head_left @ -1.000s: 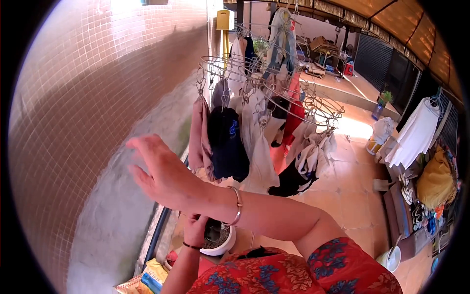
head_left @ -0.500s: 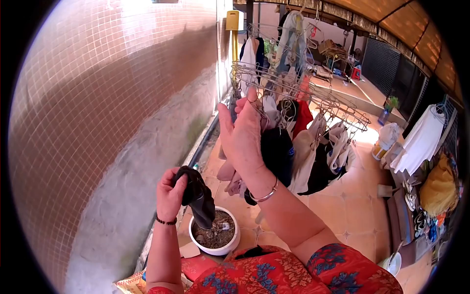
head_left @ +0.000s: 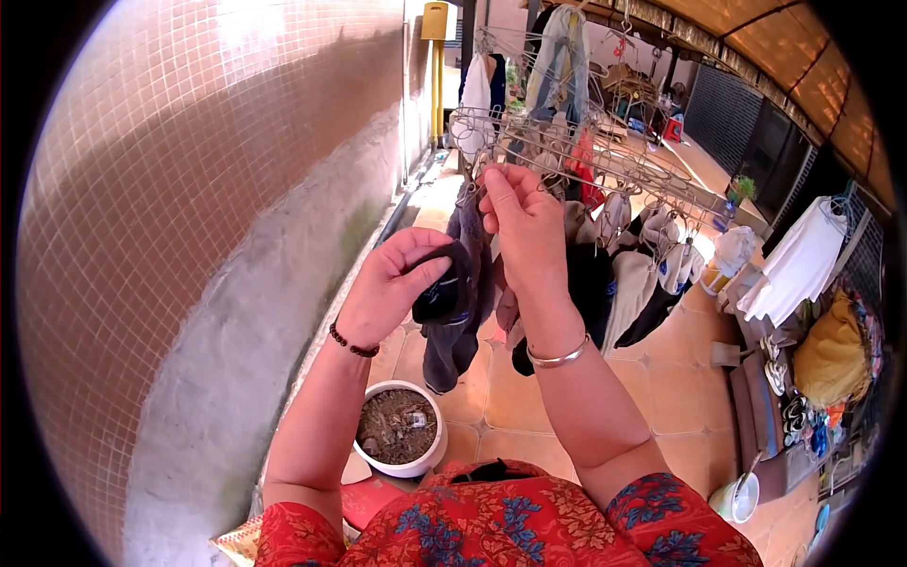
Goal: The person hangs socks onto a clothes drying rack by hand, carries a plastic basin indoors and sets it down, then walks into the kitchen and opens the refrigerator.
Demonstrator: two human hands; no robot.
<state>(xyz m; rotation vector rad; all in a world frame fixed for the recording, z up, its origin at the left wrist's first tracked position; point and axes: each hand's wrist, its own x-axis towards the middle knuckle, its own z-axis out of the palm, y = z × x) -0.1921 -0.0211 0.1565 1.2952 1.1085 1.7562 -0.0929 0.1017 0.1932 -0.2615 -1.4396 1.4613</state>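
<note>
Pinching a dark sock (head_left: 439, 302) between thumb and fingers, the left hand (head_left: 392, 279) hung just below the near left end of the wire drying rack (head_left: 614, 168) in the head view, a dark beaded bracelet (head_left: 351, 344) on its wrist. The sock drooped from that grip, low and in front of the rack's left end — another dark sock (head_left: 470, 222) hung close behind it, and where one ended and the other began was hard to make out. The right hand (head_left: 524, 213), with a silver bangle (head_left: 559, 355) on the wrist, was up at the rack's near edge, its thumb and fingers drawn together among the wires and clips (whether they gripped a clip or cloth, I cannot tell).

To the right of that hand, under the rack, hung a black piece of clothing (head_left: 590, 283) and a cream one (head_left: 631, 295). A white pot (head_left: 416, 466) of soil sat on the floor below the rack's left end. Left of the rack rose a tiled wall (head_left: 217, 198); beyond it stood a yellow post (head_left: 437, 90). Well to the rack's right hung a white garment (head_left: 798, 250) — with a mustard-coloured bundle (head_left: 831, 354) beneath.
</note>
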